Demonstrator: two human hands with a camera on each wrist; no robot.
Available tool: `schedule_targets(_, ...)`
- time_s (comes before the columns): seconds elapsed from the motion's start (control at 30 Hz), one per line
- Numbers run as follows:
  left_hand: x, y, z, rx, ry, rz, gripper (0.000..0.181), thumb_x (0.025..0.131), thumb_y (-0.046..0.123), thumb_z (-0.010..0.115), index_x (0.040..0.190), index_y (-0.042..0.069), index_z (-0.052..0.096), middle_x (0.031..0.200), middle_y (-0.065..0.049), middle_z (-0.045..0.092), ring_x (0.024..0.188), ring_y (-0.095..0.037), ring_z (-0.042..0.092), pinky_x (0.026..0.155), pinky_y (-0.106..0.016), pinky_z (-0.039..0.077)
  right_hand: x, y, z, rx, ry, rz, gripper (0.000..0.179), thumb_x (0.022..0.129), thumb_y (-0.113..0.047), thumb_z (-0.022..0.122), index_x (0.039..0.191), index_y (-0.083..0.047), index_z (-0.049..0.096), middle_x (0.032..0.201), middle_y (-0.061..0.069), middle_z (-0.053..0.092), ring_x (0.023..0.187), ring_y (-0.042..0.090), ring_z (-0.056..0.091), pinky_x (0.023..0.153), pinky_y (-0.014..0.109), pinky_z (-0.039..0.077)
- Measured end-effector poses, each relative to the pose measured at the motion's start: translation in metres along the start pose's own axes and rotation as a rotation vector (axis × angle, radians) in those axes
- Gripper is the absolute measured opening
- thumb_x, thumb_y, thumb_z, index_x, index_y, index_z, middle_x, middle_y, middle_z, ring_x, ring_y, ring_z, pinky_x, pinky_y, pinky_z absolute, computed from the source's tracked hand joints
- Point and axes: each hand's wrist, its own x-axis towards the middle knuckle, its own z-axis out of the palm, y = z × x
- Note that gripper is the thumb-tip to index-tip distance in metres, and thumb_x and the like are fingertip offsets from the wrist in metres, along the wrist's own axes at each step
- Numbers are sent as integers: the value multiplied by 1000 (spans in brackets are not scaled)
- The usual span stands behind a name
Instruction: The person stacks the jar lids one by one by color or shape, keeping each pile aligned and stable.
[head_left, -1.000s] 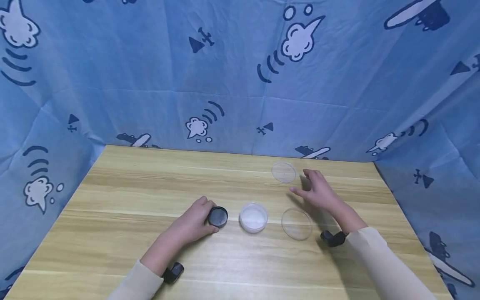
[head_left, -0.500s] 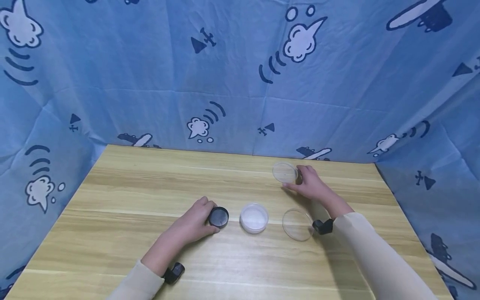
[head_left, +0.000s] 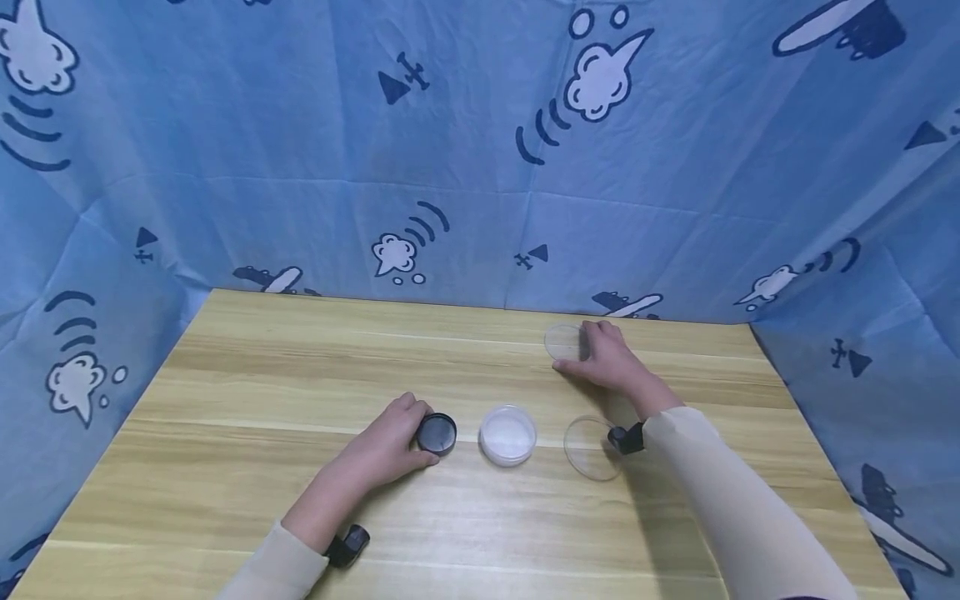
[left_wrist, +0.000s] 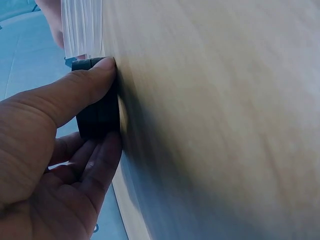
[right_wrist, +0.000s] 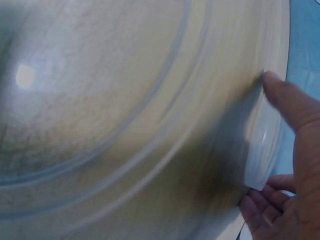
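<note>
My left hand (head_left: 386,442) grips a short black round cylinder (head_left: 437,434) with a raised rim, thumb on the near side and fingers on the far side. It stands on the wooden table, left of a stack of clear round dishes (head_left: 507,436). In the left wrist view the thumb presses the cylinder's dark side wall (left_wrist: 98,117). My right hand (head_left: 611,358) is at the back right, thumb and fingers around the rim of a clear shallow round dish (head_left: 561,342). The hand hides the dish's right part; in the right wrist view the dish's edge (right_wrist: 261,150) shows between thumb and fingers.
A thin clear ring-edged disc (head_left: 581,462) lies right of the stack, below my right forearm, with the wrist camera (head_left: 626,438) overlapping its edge. The wooden table (head_left: 337,350) ends at a blue patterned cloth (head_left: 465,150) behind and at both sides.
My right hand has moved left from beside the far clear dish and now has its thumb and fingers around its rim. The left hand and the black cylinder have stayed in place.
</note>
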Motion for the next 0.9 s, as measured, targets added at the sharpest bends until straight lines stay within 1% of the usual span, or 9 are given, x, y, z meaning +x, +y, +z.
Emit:
schedule_targets(0.13, 0, 0, 0, -1, 4, -2, 45, 80, 14, 91, 116, 2, 66, 102, -5, 57, 96, -17, 56, 93, -42, 53, 1, 0, 2, -14, 6, 2, 101, 90, -52, 76, 156, 11, 32, 157, 36, 34, 148, 51, 32, 124, 63, 30)
schedule_targets(0.33, -1, -1, 0, -5, 9, 10, 45, 80, 14, 91, 115, 2, 66, 102, -6, 58, 96, -17, 56, 92, -42, 53, 1, -1, 2, -15, 8, 28, 97, 92, -47, 76, 155, 11, 33, 156, 35, 36, 146, 50, 35, 124, 61, 31)
schedule_targets(0.57, 0, -2, 0, -2, 7, 17, 45, 80, 14, 91, 116, 2, 66, 101, -5, 57, 95, -16, 56, 92, -42, 53, 0, -4, 2, 2, 16, 45, 94, 92, -44, 77, 155, 12, 34, 155, 36, 36, 144, 50, 37, 123, 61, 33)
schedule_targets(0.9, 0, -1, 0, 0, 3, 8, 46, 80, 14, 91, 116, 2, 66, 101, -5, 57, 94, -16, 55, 91, -42, 53, 0, -5, 4, 17, 19, 57, 95, 92, -43, 79, 154, 12, 34, 155, 36, 36, 143, 49, 37, 123, 61, 33)
